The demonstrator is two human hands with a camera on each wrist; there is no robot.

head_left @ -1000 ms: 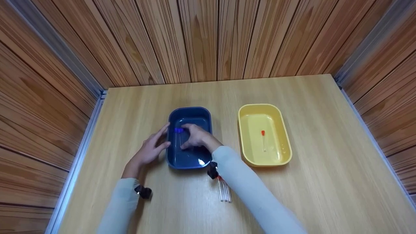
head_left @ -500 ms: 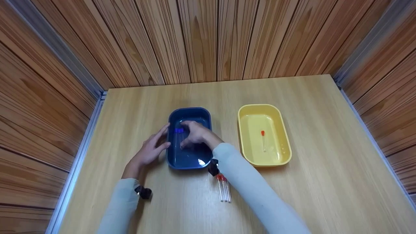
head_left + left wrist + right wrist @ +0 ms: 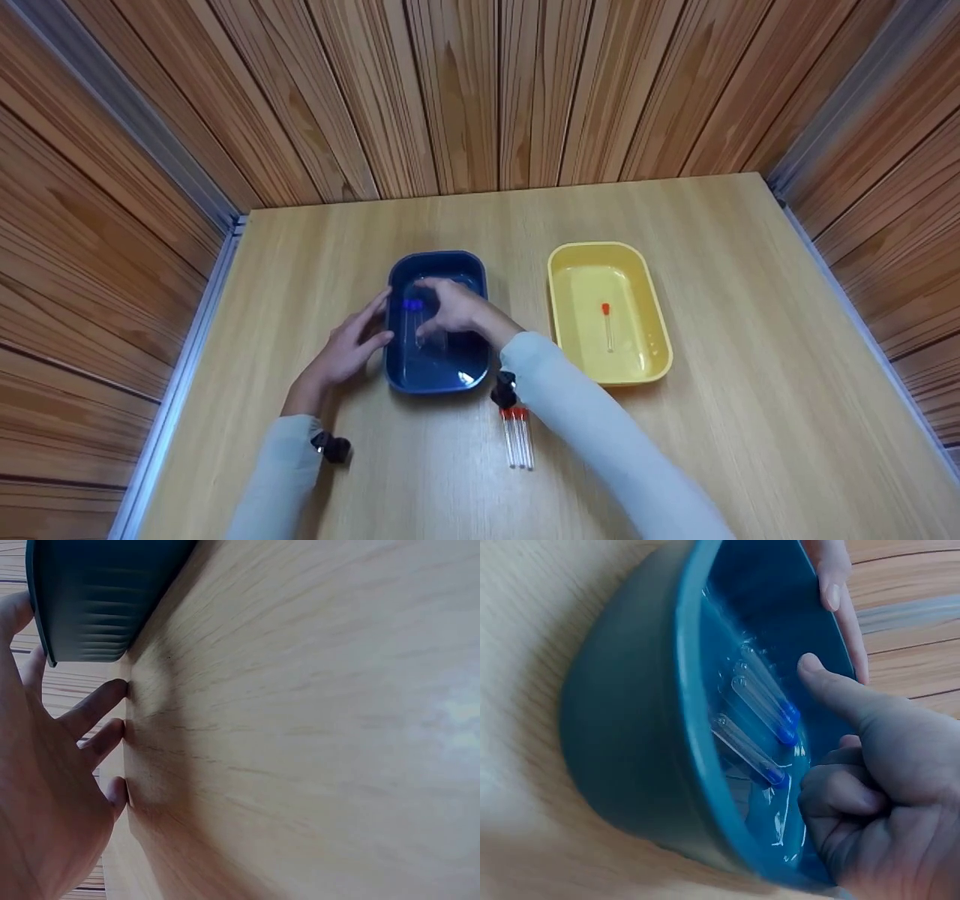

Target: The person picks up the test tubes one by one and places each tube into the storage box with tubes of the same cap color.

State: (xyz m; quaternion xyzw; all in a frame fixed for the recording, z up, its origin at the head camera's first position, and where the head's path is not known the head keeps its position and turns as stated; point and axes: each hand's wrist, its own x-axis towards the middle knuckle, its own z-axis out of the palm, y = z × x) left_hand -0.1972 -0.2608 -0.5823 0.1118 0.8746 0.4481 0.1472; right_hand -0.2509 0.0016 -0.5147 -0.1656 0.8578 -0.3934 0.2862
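Observation:
In the head view my right hand reaches into the blue tray, thumb and index finger spread apart. Blue-capped test tubes lie on the tray floor beside it; the hand hides part of them. In the right wrist view three of these test tubes show inside the tray. There the thumb of the right hand stands out above them, the other fingers are bent, and nothing is seen in its grip. With fingers extended, my left hand touches the tray's left rim; some fingertips rest on the table.
To the right stands a yellow tray holding one red-capped test tube. Several more red-capped tubes lie in a row on the table near my right forearm. Wood-panelled walls enclose the table's back and sides.
My right hand has drawn slightly up and right, away from the blue-capped tubes, with its thumb and index finger wider apart. The left hand stays at the rim.

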